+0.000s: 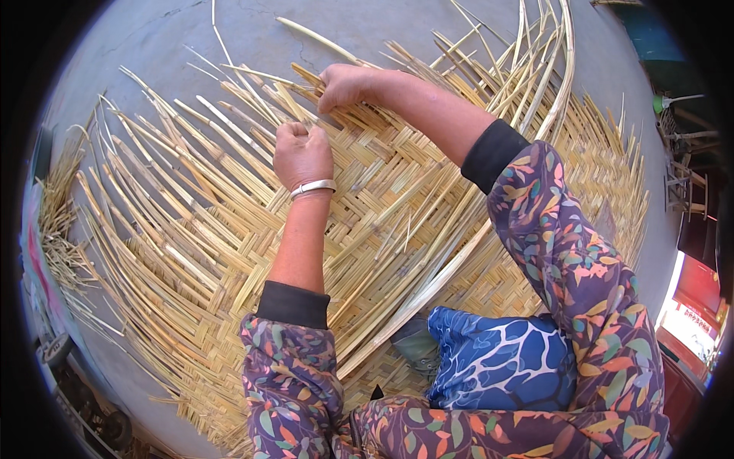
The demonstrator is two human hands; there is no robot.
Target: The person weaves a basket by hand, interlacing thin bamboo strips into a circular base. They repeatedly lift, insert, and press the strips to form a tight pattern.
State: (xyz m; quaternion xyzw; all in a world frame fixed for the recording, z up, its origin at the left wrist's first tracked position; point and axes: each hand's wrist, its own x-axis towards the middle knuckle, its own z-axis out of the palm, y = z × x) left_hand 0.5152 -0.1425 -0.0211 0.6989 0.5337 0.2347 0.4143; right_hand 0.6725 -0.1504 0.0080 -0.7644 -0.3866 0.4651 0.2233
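Note:
A large mat (367, 172) woven from flat, straw-coloured reed strips spreads under me, with long unwoven ends fanning out along its far and left edges. At its far edge, my left hand (303, 157) is closed, thumb and fingers pinched on a reed strip. Just beyond it to the right, my right hand (345, 86) bends over the strip ends and grips some of them; its fingertips are partly hidden. A bundle of loose long reed strips (428, 279) lies diagonally across the mat, beneath my right arm.
My knee in blue-and-white patterned cloth (505, 359) rests on the mat. A heap of loose straw (61, 210) lies at the far left on the grey floor (153, 46). Dark wheeled gear (84, 398) stands lower left, wooden frames (688, 176) at the right.

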